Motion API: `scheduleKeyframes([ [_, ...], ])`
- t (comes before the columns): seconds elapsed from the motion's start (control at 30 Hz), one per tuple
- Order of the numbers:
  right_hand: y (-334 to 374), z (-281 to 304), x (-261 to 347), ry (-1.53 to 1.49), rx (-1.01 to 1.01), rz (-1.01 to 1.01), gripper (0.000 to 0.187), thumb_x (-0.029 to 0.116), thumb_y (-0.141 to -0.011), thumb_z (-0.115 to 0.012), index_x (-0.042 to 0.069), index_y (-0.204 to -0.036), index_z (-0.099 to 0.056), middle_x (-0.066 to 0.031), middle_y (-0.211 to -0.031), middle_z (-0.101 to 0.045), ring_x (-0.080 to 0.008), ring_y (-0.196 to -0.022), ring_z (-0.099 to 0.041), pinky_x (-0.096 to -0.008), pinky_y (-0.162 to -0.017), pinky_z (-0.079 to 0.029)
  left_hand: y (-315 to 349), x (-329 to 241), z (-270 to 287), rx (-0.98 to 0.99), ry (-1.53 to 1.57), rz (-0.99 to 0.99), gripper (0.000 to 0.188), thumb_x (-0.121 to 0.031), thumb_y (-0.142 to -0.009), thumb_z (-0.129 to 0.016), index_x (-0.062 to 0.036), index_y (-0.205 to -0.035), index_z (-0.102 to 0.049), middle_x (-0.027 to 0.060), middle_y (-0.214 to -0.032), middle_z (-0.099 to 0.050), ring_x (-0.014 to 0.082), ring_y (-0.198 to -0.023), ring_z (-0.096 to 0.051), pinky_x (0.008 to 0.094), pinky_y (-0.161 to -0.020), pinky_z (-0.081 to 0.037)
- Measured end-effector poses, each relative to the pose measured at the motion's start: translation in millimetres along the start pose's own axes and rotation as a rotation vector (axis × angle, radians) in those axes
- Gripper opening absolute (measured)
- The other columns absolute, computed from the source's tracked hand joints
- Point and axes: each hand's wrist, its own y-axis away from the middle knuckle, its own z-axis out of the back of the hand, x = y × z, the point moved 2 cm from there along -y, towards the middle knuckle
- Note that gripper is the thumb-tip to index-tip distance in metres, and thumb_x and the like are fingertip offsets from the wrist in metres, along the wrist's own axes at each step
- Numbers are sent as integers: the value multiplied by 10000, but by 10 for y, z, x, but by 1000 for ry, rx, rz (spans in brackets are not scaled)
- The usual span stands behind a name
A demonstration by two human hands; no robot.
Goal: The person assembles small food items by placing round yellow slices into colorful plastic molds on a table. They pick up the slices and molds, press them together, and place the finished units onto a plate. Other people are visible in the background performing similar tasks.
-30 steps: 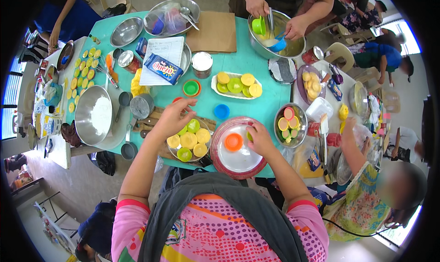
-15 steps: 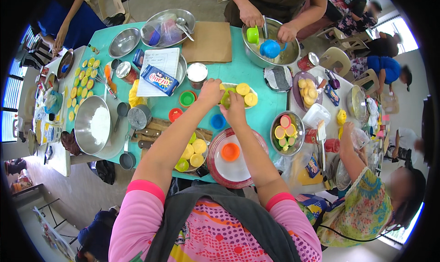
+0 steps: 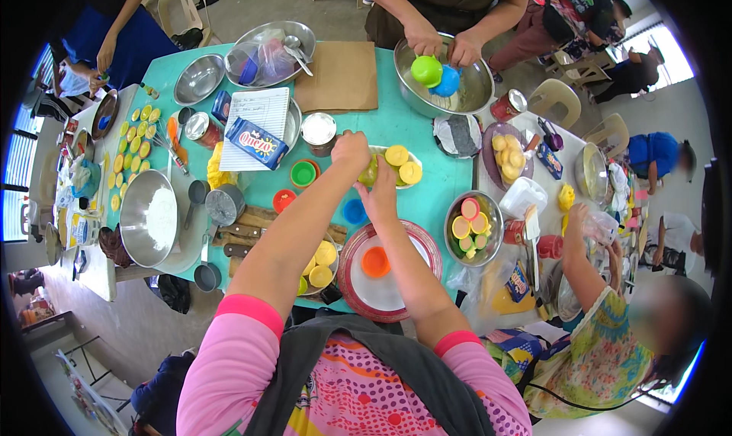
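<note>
Above a white oval plate (image 3: 415, 158) of round yellow cakes (image 3: 397, 155), my left hand (image 3: 352, 151) and my right hand (image 3: 379, 193) meet at a yellow-green mould cup (image 3: 369, 171). The fingers of both are closed around it, partly hiding it. Below my right wrist lies a red-rimmed plate (image 3: 391, 308) holding an orange mould cup (image 3: 375, 261). Under my left forearm, a bowl of yellow cakes (image 3: 325, 253) is partly covered. Empty cups in green (image 3: 303, 173), red (image 3: 284, 201) and blue (image 3: 354, 211) stand on the table between.
A steel bowl of white powder (image 3: 159, 219) sits at the left, beside a whisk (image 3: 169, 148). At the right is a bowl of coloured cups (image 3: 473, 229). Across the table, a person holds green and blue cups over a large mixing bowl (image 3: 482, 85). Another person works at the right.
My hands stay together over the oval plate, the mould cup more hidden between them. Across the table, the person's green cup has tipped toward the blue one. The whole view has shifted slightly.
</note>
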Motion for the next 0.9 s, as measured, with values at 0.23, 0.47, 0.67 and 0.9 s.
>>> scheduleKeyframes([
  [0.23, 56, -18, -87, 23, -29, 28, 783, 130, -710, -795, -37, -1343, -365, -249, -1258, -471, -405, -1153, -473, -444, -988, -408, -39, -58, 8, 26, -46, -5, 403, -136, -778, -689, -23, -1149, -577, 209, -1255, -504, 361, -1136, -543, 415, -904, -514],
  [0.47, 44, -69, -122, -4, -32, 57, 781, 95, -713, -776, -24, -1359, -352, -238, -1248, -476, -395, -1130, -494, -435, -976, -424, -18, 94, 13, -18, 12, -209, 470, -127, -729, -702, -31, -1166, -555, 206, -1212, -532, 363, -1133, -521, 422, -937, -481],
  [0.67, 25, -66, -124, -50, 46, -18, 801, 94, -711, -784, -10, -1373, -344, -221, -1277, -469, -374, -1154, -491, -426, -990, -417, -86, 215, -80, -110, 84, -327, 448, -137, -733, -681, -41, -1155, -565, 188, -1110, -589, 362, -1078, -540, 437, -938, -462],
  [0.9, 46, 267, -117, 4, -61, 91, 666, 127, -753, -772, -2, -1319, -445, -176, -1256, -511, -329, -1146, -501, -388, -967, -432, 339, 167, 274, -199, 308, -457, 250, -154, -812, -637, -44, -1036, -649, 167, -954, -650, 340, -917, -618, 409, -827, -501],
])
